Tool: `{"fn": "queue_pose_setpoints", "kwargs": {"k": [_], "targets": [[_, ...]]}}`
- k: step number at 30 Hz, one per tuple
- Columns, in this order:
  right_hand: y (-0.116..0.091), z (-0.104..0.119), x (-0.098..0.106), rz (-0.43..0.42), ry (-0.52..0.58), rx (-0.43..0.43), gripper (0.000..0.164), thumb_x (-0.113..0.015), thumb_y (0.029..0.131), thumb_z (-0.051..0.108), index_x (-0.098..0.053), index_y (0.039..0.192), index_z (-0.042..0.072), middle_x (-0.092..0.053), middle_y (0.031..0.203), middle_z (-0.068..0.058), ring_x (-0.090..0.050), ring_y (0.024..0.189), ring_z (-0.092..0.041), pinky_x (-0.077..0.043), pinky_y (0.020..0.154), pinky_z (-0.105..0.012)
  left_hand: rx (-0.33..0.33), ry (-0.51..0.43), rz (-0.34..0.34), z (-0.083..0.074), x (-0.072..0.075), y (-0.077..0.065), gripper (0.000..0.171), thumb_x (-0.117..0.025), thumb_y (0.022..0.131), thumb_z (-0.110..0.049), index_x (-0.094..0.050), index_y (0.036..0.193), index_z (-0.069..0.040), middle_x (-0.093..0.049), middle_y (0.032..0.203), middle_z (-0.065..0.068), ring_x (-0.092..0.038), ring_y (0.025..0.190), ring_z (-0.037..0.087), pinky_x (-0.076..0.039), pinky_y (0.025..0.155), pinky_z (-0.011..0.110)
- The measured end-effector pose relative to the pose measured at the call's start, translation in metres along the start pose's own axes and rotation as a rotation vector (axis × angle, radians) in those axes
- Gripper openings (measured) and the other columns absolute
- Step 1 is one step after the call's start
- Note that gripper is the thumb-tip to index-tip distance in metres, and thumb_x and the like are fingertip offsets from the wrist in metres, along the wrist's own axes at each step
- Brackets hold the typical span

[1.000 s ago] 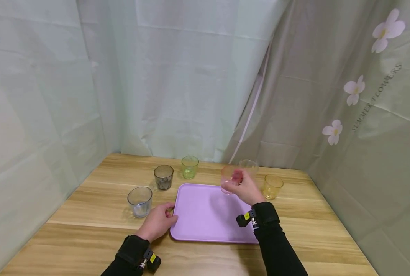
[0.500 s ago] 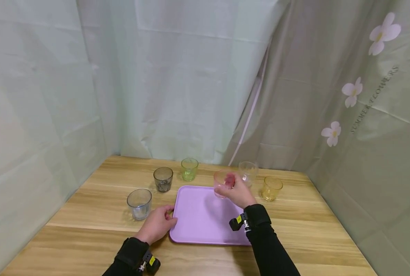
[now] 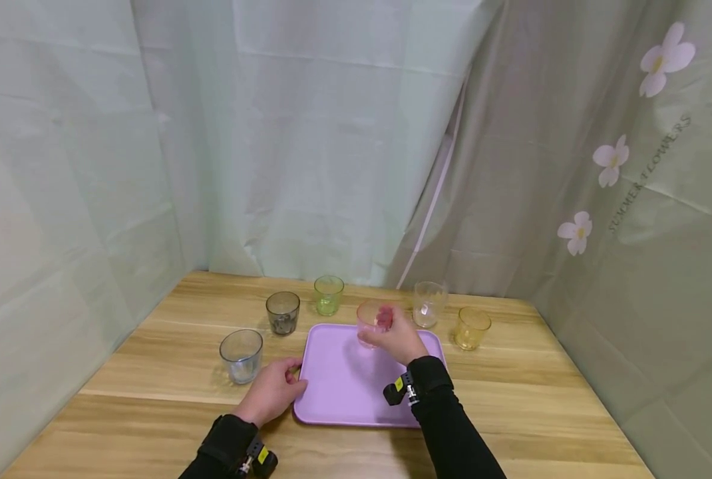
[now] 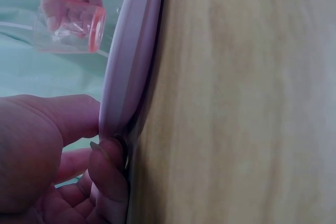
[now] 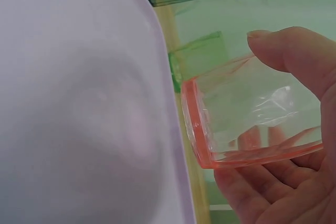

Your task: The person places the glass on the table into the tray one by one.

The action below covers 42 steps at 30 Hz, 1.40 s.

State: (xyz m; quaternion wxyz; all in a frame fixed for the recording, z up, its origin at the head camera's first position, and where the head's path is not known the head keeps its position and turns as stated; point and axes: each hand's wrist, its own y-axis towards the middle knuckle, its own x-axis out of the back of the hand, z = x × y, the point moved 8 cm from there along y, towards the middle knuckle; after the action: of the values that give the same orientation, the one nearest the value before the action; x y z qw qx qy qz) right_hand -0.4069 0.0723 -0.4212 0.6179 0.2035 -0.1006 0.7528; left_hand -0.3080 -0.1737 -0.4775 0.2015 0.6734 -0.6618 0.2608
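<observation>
My right hand grips a pink-tinted drinking glass, upright, over the far part of a lilac tray. In the right wrist view the glass's thick base shows apart from the tray surface, thumb on one side and fingers around the other. At the tray's left edge, my left hand pinches the rim. The left wrist view has its thumb and a finger on opposite sides of that rim, with the remaining fingers curled below.
Left of the tray stand a clear glass and a grey glass. A green glass is behind it. Another clear glass and a yellow one stand at the right back. Curtains enclose the wooden table.
My right hand has carried the pink glass leftward and slightly nearer over the tray, away from the clear glass at the back. The left hand has stayed at the tray's edge.
</observation>
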Motion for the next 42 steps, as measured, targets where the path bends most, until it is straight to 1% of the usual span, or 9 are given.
{"fn": "queue_pose_setpoints", "kwargs": {"k": [5, 12, 17, 22, 25, 31, 38, 42], "targets": [[0.0, 0.0, -0.007, 0.004, -0.011, 0.009, 0.082, -0.092, 0.084, 0.021, -0.051, 0.147, -0.01, -0.064, 0.138, -0.024, -0.063, 0.124, -0.035, -0.053, 0.111, -0.052, 0.001, 0.002, 0.003, 0.001, -0.001, 0.0, 0.054, -0.078, 0.097, -0.01, -0.063, 0.146, 0.008, -0.059, 0.083, 0.005, -0.054, 0.072, 0.019, -0.04, 0.062, 0.028], [0.003, -0.001, -0.018, 0.006, -0.021, -0.008, 0.081, -0.093, 0.085, 0.023, -0.052, 0.148, -0.006, -0.064, 0.14, -0.023, -0.063, 0.127, -0.035, -0.052, 0.113, -0.052, -0.011, 0.007, -0.012, 0.0, 0.0, 0.0, 0.054, -0.079, 0.097, -0.011, -0.064, 0.145, 0.008, -0.059, 0.084, 0.005, -0.054, 0.073, 0.018, -0.04, 0.063, 0.028], [0.004, -0.002, -0.026, 0.022, -0.019, -0.011, 0.081, -0.092, 0.087, 0.023, -0.05, 0.149, -0.009, -0.063, 0.142, -0.028, -0.063, 0.13, -0.039, -0.052, 0.113, -0.053, -0.014, 0.005, -0.014, -0.001, 0.0, 0.0, 0.053, -0.079, 0.097, -0.01, -0.064, 0.145, 0.008, -0.059, 0.083, 0.005, -0.054, 0.073, 0.018, -0.04, 0.063, 0.028], [0.006, -0.002, -0.032, 0.025, -0.016, -0.028, 0.083, -0.092, 0.087, 0.025, -0.049, 0.15, -0.007, -0.063, 0.145, -0.026, -0.062, 0.133, -0.039, -0.051, 0.114, -0.054, -0.023, 0.009, -0.018, -0.002, 0.001, 0.0, 0.052, -0.079, 0.097, -0.01, -0.065, 0.144, 0.008, -0.059, 0.082, 0.005, -0.054, 0.072, 0.018, -0.04, 0.063, 0.028], [0.009, -0.004, -0.036, 0.022, -0.011, -0.037, 0.082, -0.093, 0.087, 0.025, -0.05, 0.15, -0.006, -0.063, 0.145, -0.025, -0.062, 0.132, -0.038, -0.051, 0.114, -0.054, -0.022, 0.007, -0.017, -0.002, 0.001, 0.0, 0.052, -0.079, 0.097, -0.01, -0.065, 0.144, 0.008, -0.059, 0.082, 0.005, -0.054, 0.072, 0.018, -0.04, 0.062, 0.028], [0.015, -0.01, -0.045, 0.026, -0.002, -0.037, 0.084, -0.094, 0.087, 0.024, -0.049, 0.151, -0.006, -0.064, 0.141, -0.023, -0.063, 0.13, -0.036, -0.052, 0.113, -0.054, -0.024, 0.003, 0.0, 0.003, 0.0, 0.003, 0.054, -0.078, 0.096, -0.011, -0.064, 0.145, 0.009, -0.059, 0.081, 0.004, -0.054, 0.071, 0.017, -0.041, 0.062, 0.028], [0.015, -0.012, -0.051, 0.012, -0.025, -0.025, 0.084, -0.095, 0.086, 0.024, -0.05, 0.151, -0.005, -0.065, 0.14, -0.022, -0.063, 0.127, -0.035, -0.052, 0.112, -0.054, -0.022, 0.001, -0.024, 0.001, 0.0, -0.001, 0.052, -0.079, 0.096, -0.01, -0.066, 0.143, 0.008, -0.058, 0.08, 0.004, -0.053, 0.07, 0.018, -0.038, 0.06, 0.026], [0.015, -0.01, -0.055, 0.013, -0.016, -0.021, 0.084, -0.094, 0.086, 0.022, -0.049, 0.151, -0.007, -0.064, 0.144, -0.025, -0.063, 0.129, -0.037, -0.051, 0.114, -0.054, -0.028, 0.006, -0.029, 0.001, 0.0, 0.0, 0.052, -0.079, 0.096, -0.01, -0.066, 0.143, 0.007, -0.058, 0.079, 0.004, -0.053, 0.07, 0.018, -0.038, 0.06, 0.026]]}}
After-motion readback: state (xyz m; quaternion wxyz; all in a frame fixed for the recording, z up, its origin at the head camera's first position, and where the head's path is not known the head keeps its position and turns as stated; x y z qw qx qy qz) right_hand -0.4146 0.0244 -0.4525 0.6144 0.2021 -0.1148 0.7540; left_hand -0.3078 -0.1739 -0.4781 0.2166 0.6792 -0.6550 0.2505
